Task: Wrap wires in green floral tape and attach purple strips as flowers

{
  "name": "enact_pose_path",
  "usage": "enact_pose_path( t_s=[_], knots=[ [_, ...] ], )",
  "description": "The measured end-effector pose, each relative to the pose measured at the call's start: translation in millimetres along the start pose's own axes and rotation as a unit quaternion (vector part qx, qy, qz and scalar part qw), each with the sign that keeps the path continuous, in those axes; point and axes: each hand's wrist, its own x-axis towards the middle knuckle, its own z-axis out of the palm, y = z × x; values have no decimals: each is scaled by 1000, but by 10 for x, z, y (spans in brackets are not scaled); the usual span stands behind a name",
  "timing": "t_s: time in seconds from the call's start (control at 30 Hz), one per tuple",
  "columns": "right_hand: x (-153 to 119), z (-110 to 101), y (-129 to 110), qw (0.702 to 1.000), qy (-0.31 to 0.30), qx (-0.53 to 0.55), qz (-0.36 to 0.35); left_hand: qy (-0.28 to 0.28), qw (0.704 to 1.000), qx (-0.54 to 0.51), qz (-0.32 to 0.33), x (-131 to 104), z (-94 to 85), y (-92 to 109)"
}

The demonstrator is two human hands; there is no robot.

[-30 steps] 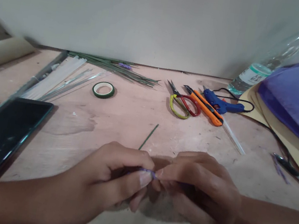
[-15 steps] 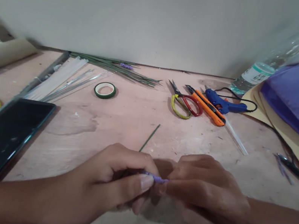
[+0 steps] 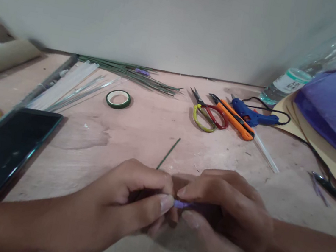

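Note:
My left hand (image 3: 129,205) is closed in a pinch, its thumb pressing a narrow purple strip (image 3: 181,204) against the fingers. A thin green stem wire (image 3: 168,154) passes through the same hand; one end sticks out beyond the knuckles and another bit shows below the wrist. Facing it, my right hand (image 3: 230,218) has its thumb and forefinger parted around the purple strip, which runs back toward the palm. The forefinger tip almost meets my left hand. Inside the left fist, where strip and wire come together is hidden.
Green tape (image 3: 118,99), a bundle of green wires (image 3: 131,74) and clear glue sticks (image 3: 68,83) lie farther back. Scissors (image 3: 209,118), an orange cutter (image 3: 235,119) and a blue glue gun (image 3: 253,114) are right of centre. A phone (image 3: 5,154) lies left; a bottle (image 3: 291,82) stands back right.
My right thumb has dropped away from the forefinger, parting the earlier pinch around the purple strip. My left hand keeps its hold almost unmoved.

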Motion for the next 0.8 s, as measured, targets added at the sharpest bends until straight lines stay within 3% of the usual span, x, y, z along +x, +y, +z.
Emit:
enact_pose_path(
  t_s=[0.13,0.33,0.6,0.8],
  knots=[
    [-8,17,29,999,-20,-4,31,24,980,173,94,4,-3,-7],
    [-17,48,74,999,-23,14,31,89,944,296,112,-23,7,4],
    [-21,56,79,998,-37,31,40,125,946,285,94,-24,40,-39],
    [10,54,61,999,-29,1,14,134,978,160,31,-21,53,-68]
  ],
)
